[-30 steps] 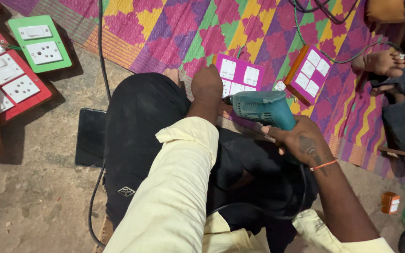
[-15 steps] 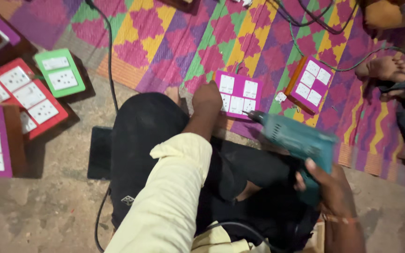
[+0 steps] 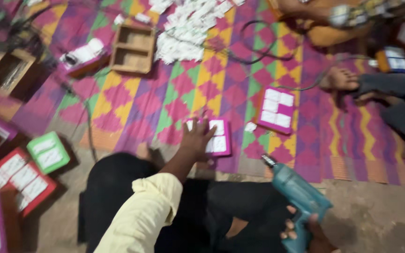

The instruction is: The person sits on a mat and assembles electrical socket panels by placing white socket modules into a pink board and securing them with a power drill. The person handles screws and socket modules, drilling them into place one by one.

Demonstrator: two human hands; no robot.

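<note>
**Hand on a pink switch board, drill held low**

The pink switch board [image 3: 215, 137] lies flat on the patterned mat [image 3: 165, 93], near its front edge and just beyond the person's knee; the left hand [image 3: 197, 139] rests on its left part, fingers spread and pressing down; the yellow sleeve [image 3: 141, 218] runs back from that hand over black trousers [image 3: 113, 187]. The right hand [image 3: 305, 232] sits at the bottom of the view, fingers wrapped tight round the grip of a teal drill [image 3: 296, 197]; the drill's tip points up and left, well apart from the board. A second pink board [image 3: 276, 110] lies on the mat to the right; near it a bare foot [image 3: 338, 78] of another person rests on the mat. A wooden box [image 3: 132, 48] and a heap of white parts [image 3: 188, 28] lie farther off; a green board [image 3: 48, 152] and a red board [image 3: 17, 180] sit on the bare floor at the left; the view is blurred.
</note>
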